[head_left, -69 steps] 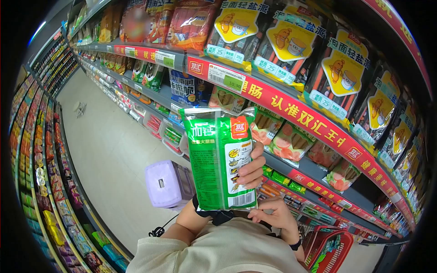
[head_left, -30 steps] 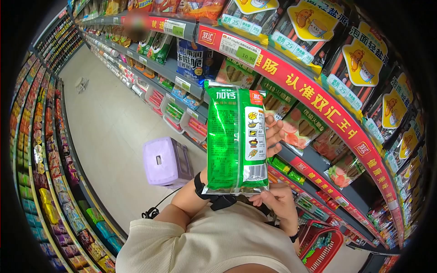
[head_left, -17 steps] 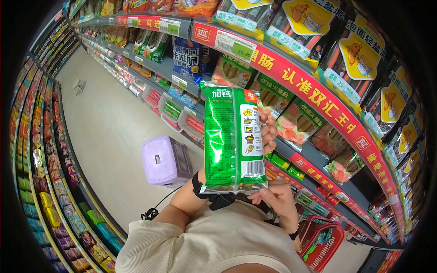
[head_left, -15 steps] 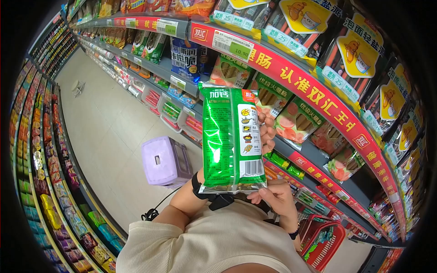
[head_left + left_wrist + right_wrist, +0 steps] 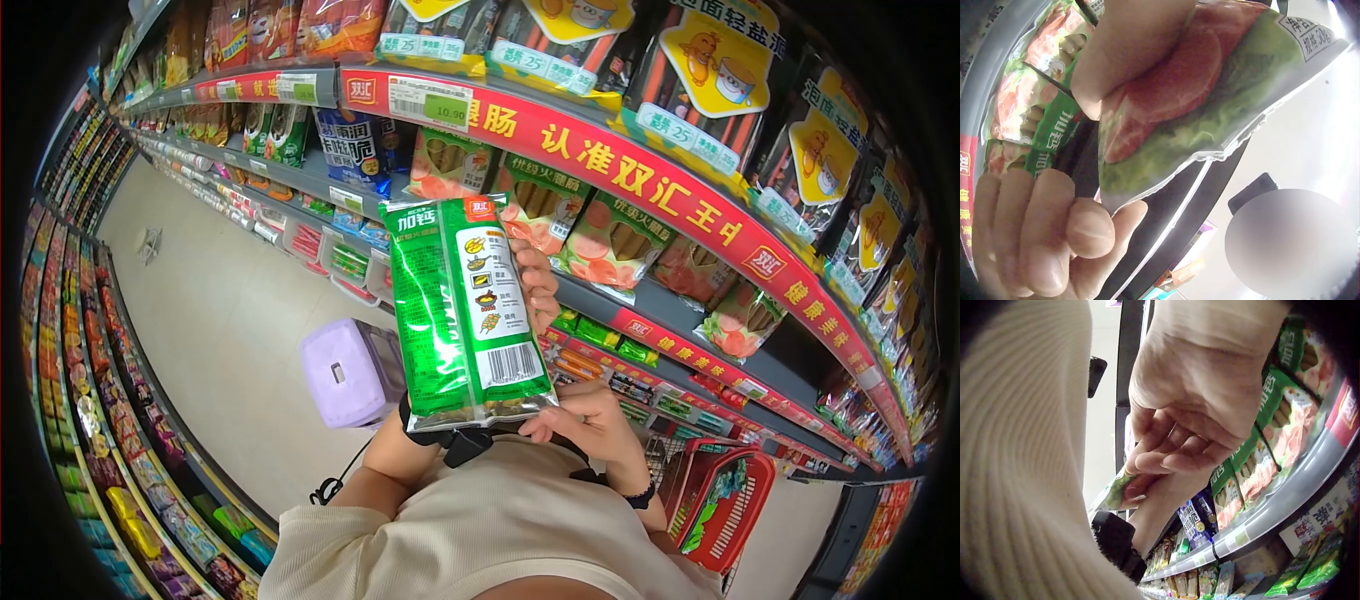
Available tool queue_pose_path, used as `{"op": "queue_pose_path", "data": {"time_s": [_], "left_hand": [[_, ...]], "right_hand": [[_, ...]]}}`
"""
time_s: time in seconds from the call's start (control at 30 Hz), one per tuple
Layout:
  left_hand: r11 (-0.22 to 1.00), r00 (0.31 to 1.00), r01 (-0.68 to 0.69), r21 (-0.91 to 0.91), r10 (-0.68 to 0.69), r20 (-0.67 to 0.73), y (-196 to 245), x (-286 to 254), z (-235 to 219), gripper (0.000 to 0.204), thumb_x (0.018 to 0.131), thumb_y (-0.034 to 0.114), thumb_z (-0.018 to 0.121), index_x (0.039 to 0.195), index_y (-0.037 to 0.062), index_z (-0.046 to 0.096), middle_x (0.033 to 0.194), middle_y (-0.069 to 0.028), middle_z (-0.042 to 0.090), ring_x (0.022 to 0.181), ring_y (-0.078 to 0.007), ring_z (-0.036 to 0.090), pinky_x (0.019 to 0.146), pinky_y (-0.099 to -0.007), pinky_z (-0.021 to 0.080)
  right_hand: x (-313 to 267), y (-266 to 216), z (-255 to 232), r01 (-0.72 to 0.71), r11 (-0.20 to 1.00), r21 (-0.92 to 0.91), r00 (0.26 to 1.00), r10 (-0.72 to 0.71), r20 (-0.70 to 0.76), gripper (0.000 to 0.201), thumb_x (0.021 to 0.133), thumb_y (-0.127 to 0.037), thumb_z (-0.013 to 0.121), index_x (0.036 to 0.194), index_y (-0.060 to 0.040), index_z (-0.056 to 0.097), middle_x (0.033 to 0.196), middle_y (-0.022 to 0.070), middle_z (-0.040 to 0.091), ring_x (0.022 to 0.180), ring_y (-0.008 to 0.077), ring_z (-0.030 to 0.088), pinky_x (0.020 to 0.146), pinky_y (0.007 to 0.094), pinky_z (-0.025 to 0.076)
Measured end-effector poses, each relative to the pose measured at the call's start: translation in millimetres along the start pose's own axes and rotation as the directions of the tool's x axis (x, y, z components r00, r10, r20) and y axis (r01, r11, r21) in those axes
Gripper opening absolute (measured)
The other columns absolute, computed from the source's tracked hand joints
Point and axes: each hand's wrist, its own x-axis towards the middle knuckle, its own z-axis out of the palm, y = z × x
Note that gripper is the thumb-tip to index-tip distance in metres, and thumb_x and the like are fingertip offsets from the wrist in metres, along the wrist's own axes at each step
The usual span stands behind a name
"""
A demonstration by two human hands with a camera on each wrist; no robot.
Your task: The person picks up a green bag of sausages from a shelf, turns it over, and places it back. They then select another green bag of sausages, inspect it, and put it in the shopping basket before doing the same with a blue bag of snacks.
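Head view: holds the green bag (image 5: 430,315) in the air, in front of the shelf's (image 5: 680,352) front edge, with the printed back facing up. Grips from behind with the left hand (image 5: 538,285), fingers showing along the bag's right edge; cannot see the left thumb here. Pinches the bag's lower right corner with the right hand (image 5: 595,425); shows that pinch again in the left wrist view, between thumb and curled forefinger. Compared with a moment ago, tips the bag's top slightly more to the left, turns the barcode (image 5: 512,363) into fuller view, and looks farther right along the sausage packs (image 5: 615,245) at the shelf's edge. Keeps both holds the same, so seems to be adjusting the angle only, without letting go.
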Motion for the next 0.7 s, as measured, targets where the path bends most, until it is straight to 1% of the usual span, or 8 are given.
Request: {"op": "queue_pose_path", "data": {"time_s": [0.07, 0.13, 0.27, 0.37, 0.43, 0.47, 0.53, 0.7], "left_hand": [[1.000, 1.000, -0.008, 0.019, 0.009, -0.013, -2.0, 0.4, 1.1, 0.025, 0.083, 0.025, 0.058, 0.099, 0.0079, 0.049, 0.091, -0.0004, 0.051, 0.084, -0.0141, 0.047, 0.076, -0.0297, 0.035], [0.999, 0.992, 0.023, 0.031, -0.026, 0.120, -1.3, 2.2, -4.3, 0.032, 0.085, 0.030, 0.058, 0.107, 0.0074, 0.050, 0.095, -0.0028, 0.053, 0.091, -0.0172, 0.051, 0.080, -0.0329, 0.039], [0.996, 0.994, 0.024, 0.088, -0.033, 0.104, -2.3, 1.8, 1.2, 0.031, 0.086, 0.029, 0.057, 0.107, 0.0073, 0.050, 0.095, -0.0025, 0.052, 0.090, -0.0170, 0.050, 0.078, -0.0320, 0.038], [0.996, 0.998, 0.036, 0.081, -0.040, 0.045, -2.6, 0.1, 7.8, 0.030, 0.086, 0.029, 0.057, 0.105, 0.0069, 0.051, 0.094, -0.0023, 0.052, 0.088, -0.0167, 0.050, 0.076, -0.0314, 0.037], [0.993, 0.998, 0.036, 0.110, -0.029, -0.063, -5.9, -1.4, 17.7, 0.023, 0.083, 0.025, 0.056, 0.096, 0.0078, 0.050, 0.091, -0.0012, 0.050, 0.083, -0.0145, 0.046, 0.074, -0.0302, 0.035], [0.993, 0.998, 0.036, 0.111, -0.030, -0.062, -6.3, -1.9, 16.1, 0.023, 0.083, 0.025, 0.056, 0.096, 0.0078, 0.050, 0.091, -0.0012, 0.050, 0.083, -0.0145, 0.046, 0.074, -0.0302, 0.035], [0.990, 0.999, 0.015, 0.138, -0.020, 0.035, -7.7, -3.5, 11.3, 0.028, 0.086, 0.029, 0.056, 0.100, 0.0052, 0.050, 0.092, -0.0044, 0.049, 0.087, -0.0172, 0.048, 0.076, -0.0309, 0.037], [0.981, 0.997, 0.024, 0.193, -0.037, 0.064, -6.4, -6.9, 9.3, 0.031, 0.086, 0.029, 0.056, 0.102, 0.0038, 0.047, 0.094, -0.0073, 0.048, 0.087, -0.0187, 0.048, 0.077, -0.0326, 0.039]], "right_hand": [[-0.7, -0.7, 0.1, 0.000, 1.000, -0.007, 1.000, 0.000, 0.006, 0.022, 0.090, -0.009, 0.052, 0.081, 0.0030, 0.068, 0.067, 0.0096, 0.064, 0.059, 0.0142, 0.063, 0.053, 0.0235, 0.048], [-1.1, 0.2, -0.1, 0.009, 1.000, -0.007, 1.000, -0.009, 0.008, 0.022, 0.090, -0.009, 0.053, 0.081, 0.0030, 0.068, 0.067, 0.0096, 0.064, 0.059, 0.0143, 0.063, 0.053, 0.0236, 0.048], [-2.4, 0.6, -0.8, 0.009, 1.000, 0.000, 1.000, -0.009, 0.021, 0.021, 0.089, -0.009, 0.053, 0.081, 0.0023, 0.068, 0.067, 0.0095, 0.064, 0.059, 0.0145, 0.063, 0.054, 0.0239, 0.048], [-3.9, 0.9, -1.0, 0.011, 1.000, -0.009, 1.000, -0.010, 0.029, 0.020, 0.089, -0.009, 0.053, 0.081, 0.0015, 0.069, 0.067, 0.0094, 0.064, 0.059, 0.0146, 0.063, 0.054, 0.0240, 0.048], [-4.5, 1.8, -0.8, 0.014, 1.000, -0.010, 0.999, -0.014, 0.032, 0.020, 0.089, -0.009, 0.054, 0.081, 0.0012, 0.069, 0.067, 0.0093, 0.064, 0.059, 0.0146, 0.064, 0.054, 0.0241, 0.048], [-4.8, 2.4, -0.8, 0.017, 1.000, -0.010, 0.999, -0.016, 0.036, 0.019, 0.089, -0.009, 0.054, 0.081, 0.0009, 0.069, 0.067, 0.0093, 0.064, 0.059, 0.0147, 0.064, 0.054, 0.0241, 0.048], [-5.1, 3.1, -0.8, 0.017, 1.000, -0.018, 0.999, -0.016, 0.043, 0.019, 0.089, -0.009, 0.054, 0.082, 0.0008, 0.069, 0.066, 0.0092, 0.064, 0.059, 0.0147, 0.064, 0.053, 0.0242, 0.048], [-5.5, 3.0, -3.1, -0.019, 0.999, -0.042, 0.997, 0.022, 0.070, 0.020, 0.088, -0.007, 0.054, 0.082, 0.0035, 0.069, 0.065, 0.0114, 0.064, 0.059, 0.0157, 0.063, 0.053, 0.0248, 0.048]]}}
